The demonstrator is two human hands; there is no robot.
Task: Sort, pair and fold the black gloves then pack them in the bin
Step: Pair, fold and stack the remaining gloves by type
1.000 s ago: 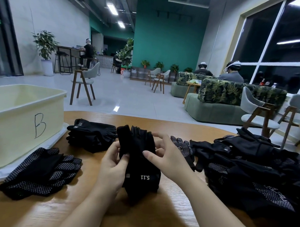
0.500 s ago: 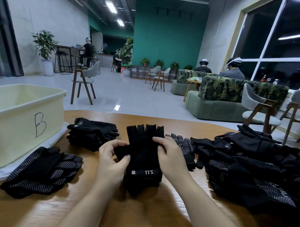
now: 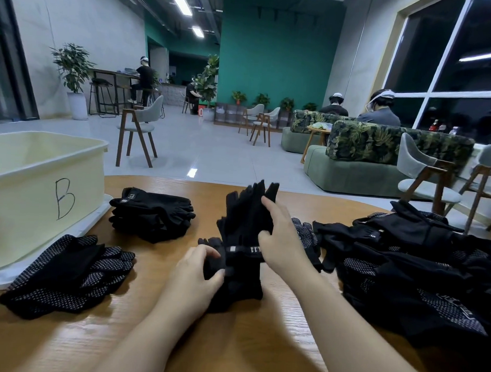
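I hold a pair of plain black gloves (image 3: pixel 244 227) upright over the middle of the wooden table (image 3: pixel 247 347), fingers pointing up. My left hand (image 3: pixel 196 273) grips the cuff end low down. My right hand (image 3: pixel 281 240) clasps the gloves' right side near the white-lettered cuff band. A stack of folded plain black gloves (image 3: pixel 151 217) lies to the left behind. A pair of dotted-palm gloves (image 3: pixel 68 277) lies at front left. A large loose heap of black gloves (image 3: pixel 419 272) covers the right of the table. The cream bin (image 3: pixel 29 206) marked B stands at far left.
The bin rests on a white lid or tray (image 3: pixel 41 256) at the table's left edge. Beyond the table are chairs (image 3: pixel 137 129), green sofas (image 3: pixel 350 167) and several seated people. A chair (image 3: pixel 425 178) stands close behind the table's right side.
The gloves were lying lower and folded over in my hands; they now stand taller with the fingers raised. My right hand slid up their right side and my left dropped to the cuff.
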